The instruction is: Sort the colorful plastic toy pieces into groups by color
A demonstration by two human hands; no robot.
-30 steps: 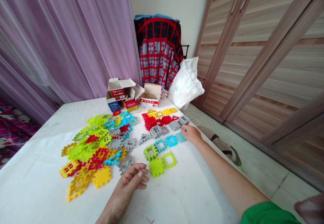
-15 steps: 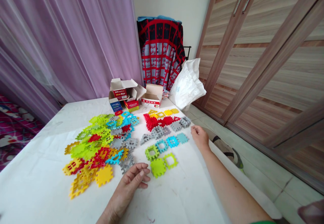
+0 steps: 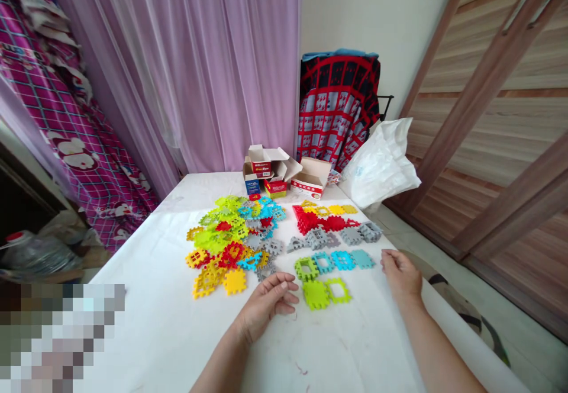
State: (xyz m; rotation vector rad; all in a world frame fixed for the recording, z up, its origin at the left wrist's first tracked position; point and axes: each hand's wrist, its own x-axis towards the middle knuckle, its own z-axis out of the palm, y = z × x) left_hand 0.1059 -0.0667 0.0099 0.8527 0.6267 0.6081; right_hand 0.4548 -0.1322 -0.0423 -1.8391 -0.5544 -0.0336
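Note:
My left hand [image 3: 271, 299] rests on the table with fingers bent and apart, holding nothing. Just right of its fingertips lie a solid lime-green toothed tile [image 3: 316, 295] and a lime-green frame tile [image 3: 339, 292]. At the table's right edge, my right hand [image 3: 402, 274] is loosely closed, with no object showing in it. Nearest to it is a pale teal tile [image 3: 363, 258], ending a row with a blue window tile [image 3: 342, 260], a blue frame tile [image 3: 322, 262] and a green frame tile [image 3: 306, 269]. Grey tiles [image 3: 352, 236] and red tiles [image 3: 331, 222] lie behind in rows.
A mixed heap of interlocking tiles [image 3: 226, 233] covers the table's middle left. Opened cardboard boxes [image 3: 277, 171] stand at the back, beside a white plastic bag [image 3: 381, 162]. Yellow tiles [image 3: 337, 209] lie near the boxes. A wardrobe [image 3: 483, 115] stands to the right.
The view has swung to the left, so everything appears further right and more of the left side shows. Both hands keep about the same places on the table.

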